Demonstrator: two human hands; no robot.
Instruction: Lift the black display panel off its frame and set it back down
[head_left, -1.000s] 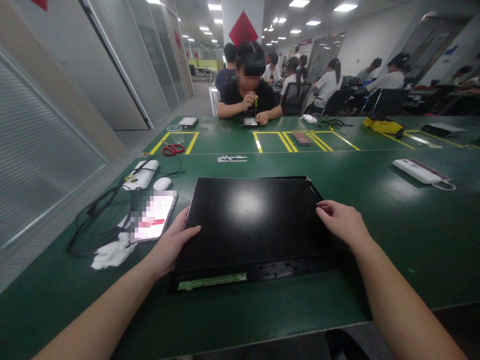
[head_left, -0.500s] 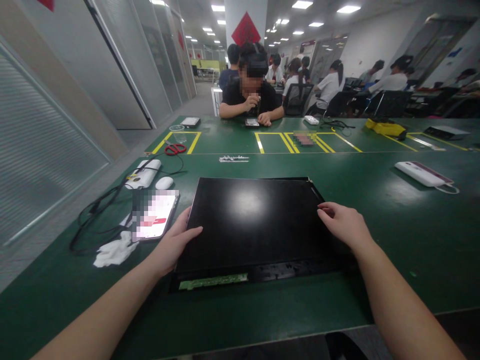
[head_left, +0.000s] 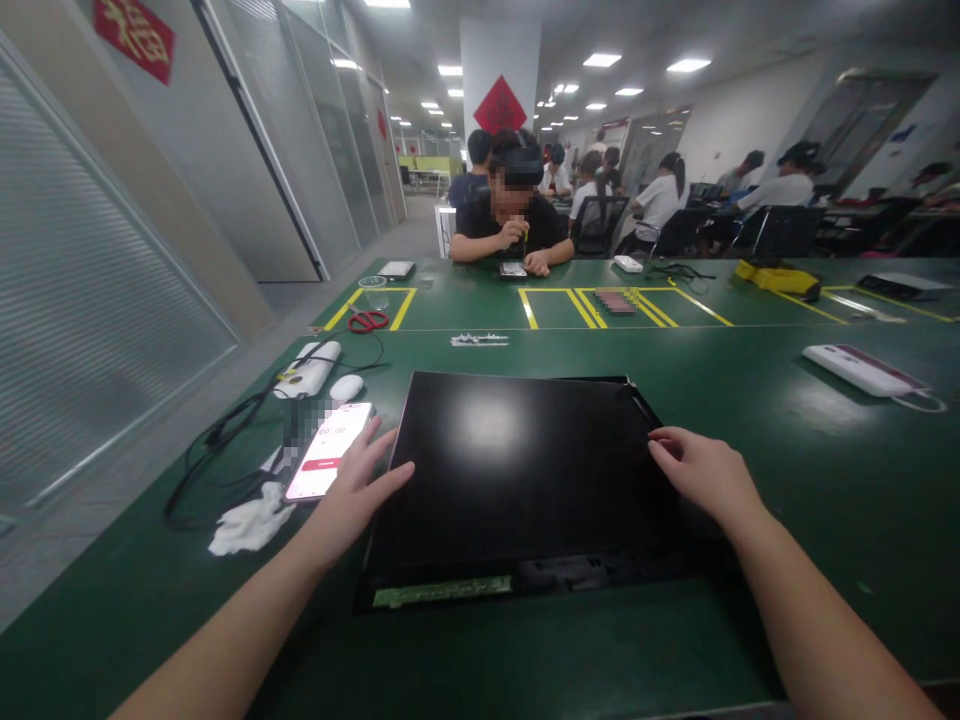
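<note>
A black LCD screen panel [head_left: 510,490] lies in front of me, slightly skewed over a black frame [head_left: 646,405] that shows at its right corner. Along the near side runs a green circuit board strip [head_left: 442,592]. My left hand [head_left: 364,485] is at the panel's left edge, fingers spread, the thumb over the edge and the fingers beside the phone. My right hand [head_left: 705,470] pinches the panel's right edge between thumb and fingers; the fingertips are partly hidden.
Left of the panel are a lit phone [head_left: 326,465], crumpled tissue [head_left: 251,520], a white earbud case [head_left: 347,388], a white power bank [head_left: 307,370] and black cables. Red scissors [head_left: 367,321] lie beyond. Another power bank [head_left: 862,372] is at right. A person [head_left: 510,215] works opposite.
My left hand has loosened from the panel's edge, its fingers now spread wider. My right hand stays at the right edge. The whole view has shifted slightly down and right.
</note>
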